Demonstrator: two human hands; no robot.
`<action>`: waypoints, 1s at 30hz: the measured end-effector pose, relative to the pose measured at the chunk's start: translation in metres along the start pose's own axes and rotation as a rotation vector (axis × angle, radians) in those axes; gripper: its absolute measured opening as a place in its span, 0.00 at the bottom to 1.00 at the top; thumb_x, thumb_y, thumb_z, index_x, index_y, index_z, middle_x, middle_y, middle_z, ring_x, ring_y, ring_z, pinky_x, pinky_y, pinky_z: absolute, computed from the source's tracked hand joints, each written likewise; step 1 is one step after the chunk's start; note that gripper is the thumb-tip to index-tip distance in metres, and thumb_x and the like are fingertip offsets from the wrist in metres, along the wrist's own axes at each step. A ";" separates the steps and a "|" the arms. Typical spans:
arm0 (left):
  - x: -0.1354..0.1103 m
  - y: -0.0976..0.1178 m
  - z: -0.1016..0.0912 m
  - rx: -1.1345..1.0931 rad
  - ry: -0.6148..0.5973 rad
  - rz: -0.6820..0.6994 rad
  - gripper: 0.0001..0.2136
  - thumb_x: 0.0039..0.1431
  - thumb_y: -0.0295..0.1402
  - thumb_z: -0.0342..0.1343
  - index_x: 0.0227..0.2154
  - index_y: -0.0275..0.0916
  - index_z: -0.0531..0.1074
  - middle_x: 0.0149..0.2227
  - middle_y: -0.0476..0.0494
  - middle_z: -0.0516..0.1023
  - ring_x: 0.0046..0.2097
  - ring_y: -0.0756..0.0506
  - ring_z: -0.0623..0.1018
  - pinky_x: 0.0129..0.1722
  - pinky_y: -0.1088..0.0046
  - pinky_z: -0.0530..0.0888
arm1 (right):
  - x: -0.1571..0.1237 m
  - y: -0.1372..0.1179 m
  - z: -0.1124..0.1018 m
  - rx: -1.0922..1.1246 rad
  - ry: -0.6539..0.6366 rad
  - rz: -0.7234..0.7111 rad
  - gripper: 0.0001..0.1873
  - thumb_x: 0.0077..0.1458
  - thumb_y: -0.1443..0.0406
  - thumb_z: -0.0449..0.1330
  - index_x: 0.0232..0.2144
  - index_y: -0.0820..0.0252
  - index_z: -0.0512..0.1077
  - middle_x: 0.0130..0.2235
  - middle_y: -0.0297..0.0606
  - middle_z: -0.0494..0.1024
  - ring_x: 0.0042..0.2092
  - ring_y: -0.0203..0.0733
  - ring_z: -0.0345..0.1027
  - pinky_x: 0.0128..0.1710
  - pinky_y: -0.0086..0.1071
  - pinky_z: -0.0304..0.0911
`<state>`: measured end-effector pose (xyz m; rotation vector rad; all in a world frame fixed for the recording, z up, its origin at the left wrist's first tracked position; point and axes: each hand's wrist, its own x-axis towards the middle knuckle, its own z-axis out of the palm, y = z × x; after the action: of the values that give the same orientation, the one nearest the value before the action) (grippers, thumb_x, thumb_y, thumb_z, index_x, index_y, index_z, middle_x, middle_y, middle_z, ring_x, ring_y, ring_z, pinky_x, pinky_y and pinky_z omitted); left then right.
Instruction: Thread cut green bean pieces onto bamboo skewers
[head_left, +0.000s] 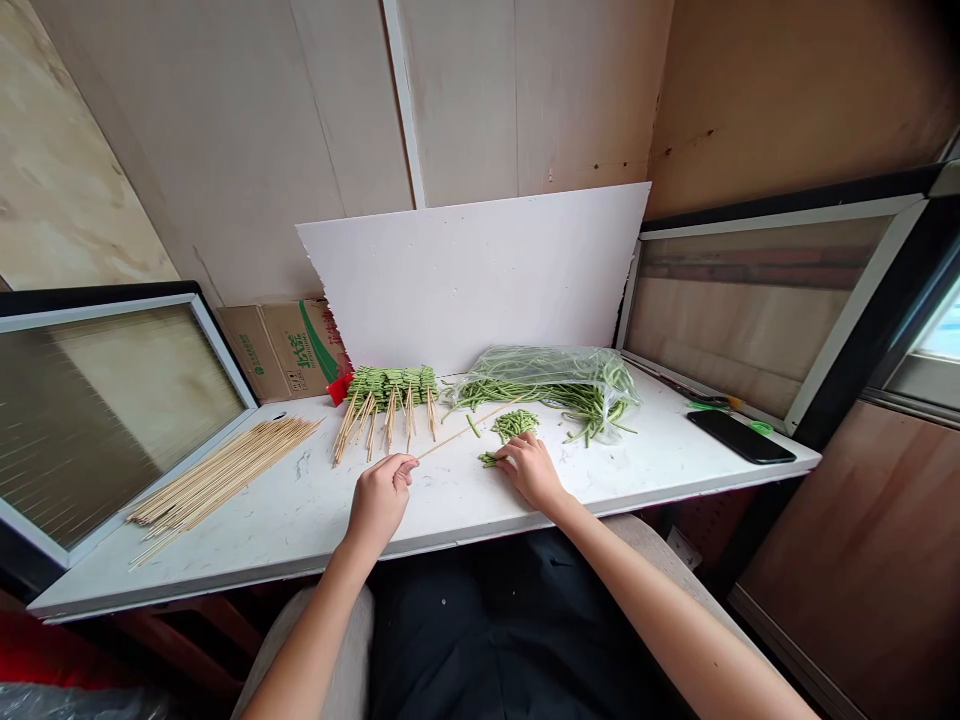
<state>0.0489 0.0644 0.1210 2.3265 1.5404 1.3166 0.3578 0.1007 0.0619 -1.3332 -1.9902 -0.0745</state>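
Observation:
My left hand (381, 497) is closed round one end of a thin bamboo skewer (457, 436), which slants up to the right above the table. Several short cut green bean pieces (487, 460) lie under the fingers of my right hand (531, 468), which is closed on them at the table top. Just beyond it sits a small heap of cut beans (515, 424). One loose bean piece (473, 426) lies left of the heap. Farther left, finished bean skewers (394, 388) are stacked with their bare sticks pointing toward me.
A clear plastic bag of long green beans (551, 375) lies at the back. Loose bamboo skewers (225, 475) cover the left of the white table (450, 510). A black phone (739, 437) is at right. A white board (480, 280) and a cardboard box (281, 345) stand behind.

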 end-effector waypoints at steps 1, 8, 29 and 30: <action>0.000 0.000 0.000 0.004 -0.003 0.002 0.13 0.68 0.31 0.48 0.37 0.41 0.79 0.30 0.46 0.82 0.32 0.46 0.80 0.36 0.71 0.73 | 0.001 0.002 0.001 0.035 0.024 0.018 0.12 0.66 0.63 0.59 0.41 0.52 0.83 0.40 0.48 0.82 0.47 0.59 0.67 0.46 0.50 0.65; 0.002 -0.003 -0.006 0.007 0.009 -0.010 0.13 0.68 0.32 0.48 0.38 0.40 0.80 0.30 0.46 0.82 0.33 0.45 0.81 0.36 0.71 0.73 | 0.016 0.018 -0.022 0.647 0.179 0.358 0.21 0.58 0.46 0.65 0.39 0.56 0.83 0.39 0.46 0.82 0.43 0.53 0.72 0.45 0.47 0.67; 0.000 0.000 -0.006 0.005 -0.028 -0.004 0.13 0.67 0.32 0.48 0.38 0.42 0.79 0.30 0.46 0.81 0.34 0.44 0.81 0.37 0.71 0.73 | 0.026 -0.004 -0.076 1.393 0.123 0.473 0.22 0.49 0.47 0.74 0.40 0.53 0.82 0.44 0.40 0.83 0.47 0.45 0.73 0.45 0.37 0.67; 0.000 0.001 -0.007 0.006 -0.026 -0.001 0.13 0.68 0.32 0.48 0.38 0.42 0.79 0.30 0.46 0.81 0.33 0.45 0.81 0.36 0.71 0.73 | 0.026 -0.004 -0.076 1.398 0.126 0.472 0.22 0.49 0.46 0.74 0.40 0.53 0.82 0.45 0.41 0.83 0.49 0.47 0.74 0.47 0.38 0.67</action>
<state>0.0449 0.0617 0.1256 2.3367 1.5403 1.2776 0.3900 0.0871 0.1348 -0.7167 -1.0389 1.1815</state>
